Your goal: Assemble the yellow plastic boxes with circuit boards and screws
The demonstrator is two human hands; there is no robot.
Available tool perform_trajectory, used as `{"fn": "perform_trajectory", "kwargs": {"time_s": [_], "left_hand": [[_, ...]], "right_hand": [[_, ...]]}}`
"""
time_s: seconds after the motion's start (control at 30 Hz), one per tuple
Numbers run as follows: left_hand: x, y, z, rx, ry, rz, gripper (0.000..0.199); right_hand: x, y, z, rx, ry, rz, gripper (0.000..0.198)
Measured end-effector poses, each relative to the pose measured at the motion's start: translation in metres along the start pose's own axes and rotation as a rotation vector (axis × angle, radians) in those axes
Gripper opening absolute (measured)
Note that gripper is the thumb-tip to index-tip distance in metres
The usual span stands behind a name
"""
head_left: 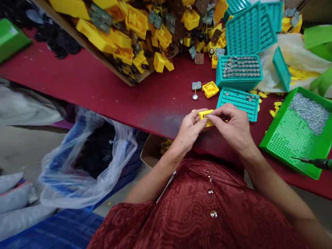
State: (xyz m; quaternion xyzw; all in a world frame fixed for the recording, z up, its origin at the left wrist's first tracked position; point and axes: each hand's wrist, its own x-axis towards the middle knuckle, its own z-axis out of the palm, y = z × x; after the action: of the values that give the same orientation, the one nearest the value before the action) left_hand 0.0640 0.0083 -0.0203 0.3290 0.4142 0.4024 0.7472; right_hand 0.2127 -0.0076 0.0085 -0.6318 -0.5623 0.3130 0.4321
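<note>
My left hand (pixel 190 128) grips a small yellow plastic housing (pixel 204 115) above the table's front edge, its open side up and small metal parts inside. Over that opening, my right hand (pixel 233 126) is closed in a pinch; whatever its thumb and forefinger hold is too small to make out. Just beyond lies a teal tray (pixel 240 107) with a few small silver discs. Behind it stands a stack of teal trays (pixel 232 81), the top one filled with rows of discs. Nearby are another yellow housing (pixel 210 89) and a circuit board (pixel 196 85) wired to a round silver piece (pixel 195 97).
A cardboard box (pixel 103 64) spills yellow housings and boards across the back. At right, a green basket (pixel 282 129) holds many small metal pieces, and a screwdriver (pixel 315 162) reaches over it. Below left sits a plastic-lined blue crate (pixel 85 193) with black parts.
</note>
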Motion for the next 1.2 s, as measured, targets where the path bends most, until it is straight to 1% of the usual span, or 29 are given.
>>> {"fn": "perform_trajectory", "kwargs": {"time_s": [0.1,0.27,0.37,0.43,0.47,0.57,0.6,0.63,0.73,0.8,0.87,0.97,1.1,1.17,1.2], "left_hand": [[-0.003,-0.004,0.002,0.064,-0.024,0.023,0.032],[-0.004,-0.013,0.006,0.2,0.026,0.119,0.03],[-0.004,-0.016,0.009,0.257,0.061,0.175,0.032],[-0.005,-0.016,0.009,0.27,0.061,0.199,0.033],[-0.005,-0.016,0.009,0.267,0.046,0.199,0.034],[-0.005,-0.016,0.008,0.24,-0.029,0.157,0.035],[-0.005,-0.017,0.008,0.239,-0.042,0.144,0.035],[-0.005,-0.017,0.008,0.251,-0.039,0.143,0.034],[-0.007,-0.018,0.01,0.366,0.021,0.201,0.034],[-0.009,-0.018,0.01,0.463,0.05,0.243,0.035],[-0.01,-0.016,0.009,0.51,0.035,0.251,0.037],[-0.011,-0.012,0.006,0.439,-0.063,0.201,0.035],[-0.015,-0.007,0.005,0.294,-0.212,0.096,0.038],[-0.017,-0.005,0.006,0.236,-0.228,0.059,0.043],[-0.017,-0.004,0.007,0.198,-0.218,0.047,0.045]], "right_hand": [[0.002,0.005,0.0,-0.001,0.0,0.093,0.009],[-0.001,0.006,-0.002,0.048,-0.034,0.218,0.007],[-0.002,0.003,-0.004,-0.016,0.002,0.203,0.006],[-0.001,0.001,-0.007,-0.034,0.013,0.183,0.006],[0.0,0.001,-0.008,-0.006,-0.014,0.196,0.007],[0.001,0.003,-0.012,0.117,-0.155,0.27,0.011],[0.001,0.004,-0.013,0.116,-0.166,0.271,0.011],[0.0,0.005,-0.013,0.083,-0.144,0.251,0.011],[-0.004,0.005,-0.012,-0.101,-0.031,0.12,0.008],[-0.004,0.005,-0.013,-0.189,-0.046,0.057,0.011],[-0.001,0.008,-0.016,-0.216,-0.076,0.046,0.014],[0.007,0.017,-0.024,-0.141,-0.12,0.095,0.028],[0.012,0.028,-0.031,0.113,-0.298,0.177,0.04],[0.009,0.028,-0.036,0.211,-0.325,0.201,0.05],[0.006,0.026,-0.038,0.246,-0.317,0.208,0.055]]}}
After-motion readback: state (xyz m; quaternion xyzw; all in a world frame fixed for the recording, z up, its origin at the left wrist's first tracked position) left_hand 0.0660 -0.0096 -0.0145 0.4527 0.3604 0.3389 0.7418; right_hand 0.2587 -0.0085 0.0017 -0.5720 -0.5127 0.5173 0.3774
